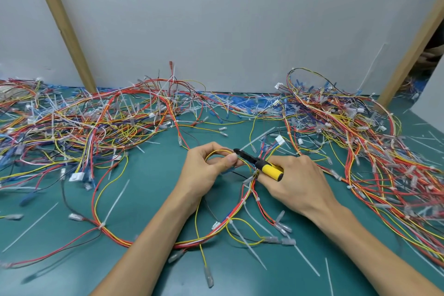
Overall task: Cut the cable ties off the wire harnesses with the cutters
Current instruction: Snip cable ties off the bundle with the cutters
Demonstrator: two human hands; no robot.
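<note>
A wire harness (192,243) of red, yellow and white wires loops across the green mat in front of me, bound by several white cable ties (102,224). My left hand (206,170) pinches a loop of its yellow and red wires between thumb and fingers. My right hand (298,182) grips the cutters (262,163), which have yellow and black handles. Their black jaws point left and lie right against my left thumb and the pinched wires. Whether a tie sits between the jaws is hidden.
Big tangled piles of harnesses (79,125) lie at the back left, and another pile (360,139) fills the right side. Loose cut ties (117,199) are scattered over the green mat (149,170). A white wall with wooden posts (64,26) closes the back.
</note>
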